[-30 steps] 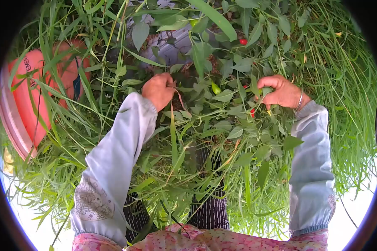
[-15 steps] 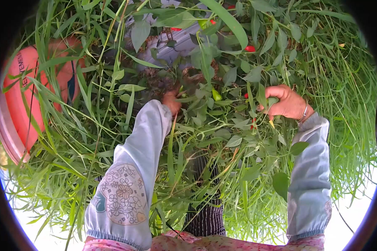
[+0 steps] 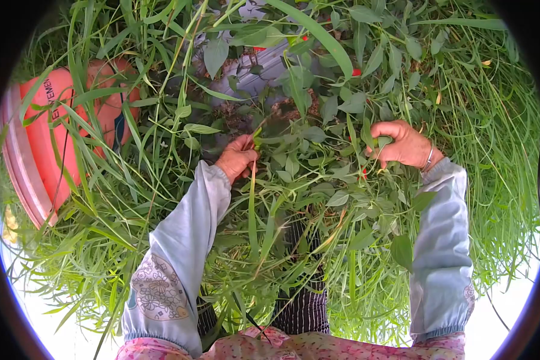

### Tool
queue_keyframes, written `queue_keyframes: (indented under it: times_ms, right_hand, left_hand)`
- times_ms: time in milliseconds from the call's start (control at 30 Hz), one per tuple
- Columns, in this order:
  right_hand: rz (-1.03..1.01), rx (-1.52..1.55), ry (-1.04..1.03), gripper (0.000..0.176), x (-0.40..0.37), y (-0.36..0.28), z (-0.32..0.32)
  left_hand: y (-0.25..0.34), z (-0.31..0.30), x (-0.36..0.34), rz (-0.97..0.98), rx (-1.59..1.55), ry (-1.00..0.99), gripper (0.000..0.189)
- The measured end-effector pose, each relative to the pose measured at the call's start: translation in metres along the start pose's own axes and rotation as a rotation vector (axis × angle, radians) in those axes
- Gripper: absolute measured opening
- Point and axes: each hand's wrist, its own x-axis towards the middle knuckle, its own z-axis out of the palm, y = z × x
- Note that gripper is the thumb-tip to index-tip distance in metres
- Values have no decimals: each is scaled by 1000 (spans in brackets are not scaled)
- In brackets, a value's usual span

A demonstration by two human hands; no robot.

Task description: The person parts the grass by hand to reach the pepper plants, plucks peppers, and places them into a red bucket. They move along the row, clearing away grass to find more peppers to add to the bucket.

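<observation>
My left hand [image 3: 238, 157] is closed in a pinch on a thin green pepper stem [image 3: 257, 139] at the middle of the chili plant. My right hand [image 3: 404, 144], with a bracelet at its wrist, is curled with thumb and fingers closed round a leafy pepper sprig [image 3: 383, 142]. Its fingertips are partly hidden by leaves. Red chilies show among the foliage: one small red chili [image 3: 357, 72] above my right hand and another red chili [image 3: 363, 174] just below its fingers.
A red-orange bucket [image 3: 48, 135] lies tilted in the grass at left. Grey plastic sheeting [image 3: 252, 72] covers soil behind the plant. Tall grass [image 3: 486, 144] crowds the right side, and long blades cross in front of the plants. My striped trouser leg [image 3: 301, 306] stands below.
My left hand has drawn back toward me and up out of the foliage, so its pinched fingers now show. My right hand has shifted only slightly.
</observation>
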Motion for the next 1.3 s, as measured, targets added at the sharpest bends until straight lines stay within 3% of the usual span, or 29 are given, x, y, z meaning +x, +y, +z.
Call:
queue_keyframes:
  times_ms: [133,233,333,433,567,600,733,833,967,1100,1133,1233,1300]
  right_hand:
    - [55,11,16,18,2,-2,3]
    - [32,24,19,17,4,2,4]
    - [7,5,21,16,4,3,6]
    - [-2,11,18,16,6,0,8]
    - [-21,-27,22,17,8,-3,13]
    - [-35,-31,26,19,10,1,13]
    - [-10,-11,41,18,13,4,17]
    - [-31,-30,39,17,17,3,20]
    - [-70,-42,22,17,20,7,20]
    - [-29,-74,38,16,18,1,22]
    - [-35,-70,38,16,18,1,21]
    - [-49,-59,29,15,20,3,23]
    - [-60,-72,27,15,21,2,24]
  left_hand:
    - [4,10,-6,50,111,8,16]
    - [-6,10,-1,212,95,55,17]
    - [7,5,-15,123,-33,55,17]
    - [10,0,-18,159,123,103,26]
    - [-2,6,4,555,123,184,27]
    - [-3,3,6,616,266,251,25]
    - [25,10,-18,432,-58,373,17]
    - [22,-7,-15,622,139,348,18]
    - [28,5,-16,600,213,216,21]
    - [22,5,5,604,538,308,28]
    - [35,14,-6,545,526,255,33]
    - [35,15,3,348,716,449,39]
    - [34,10,12,365,656,378,36]
